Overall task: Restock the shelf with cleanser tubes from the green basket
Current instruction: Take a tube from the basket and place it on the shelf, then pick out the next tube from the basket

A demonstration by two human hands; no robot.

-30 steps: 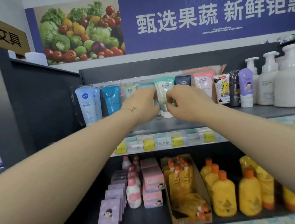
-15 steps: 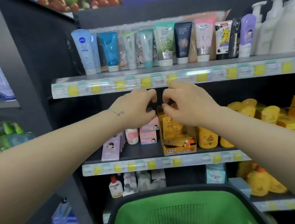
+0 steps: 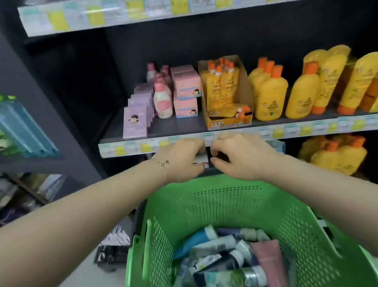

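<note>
Left hand (image 3: 182, 160) and right hand (image 3: 241, 157) close together at frame centre, fingers curled, empty, above far rim of green basket (image 3: 160, 248), tubes (image 3: 228, 261) heaped below at lower centre, shelf (image 3: 296, 131) edge just behind.

Both your arms reach fwd, bare to the elbow, forearms converging toward centre of view. Your left hand (image 3: 182, 161) is palm down, knuckles up, fingers curled in loosely, thumb side facing the right hand; thin bracelet (image 3: 162, 162) sits at the wrist. Your right hand (image 3: 241, 156) mirrors it, palm down, fingers bent, tips tucked under and pointing toward the left hand. The 2 hands sit just beside each other at same height, w/ a narrow gap between them. Can't tell if either hand grips anything; fingertips mostly hidden.
</note>
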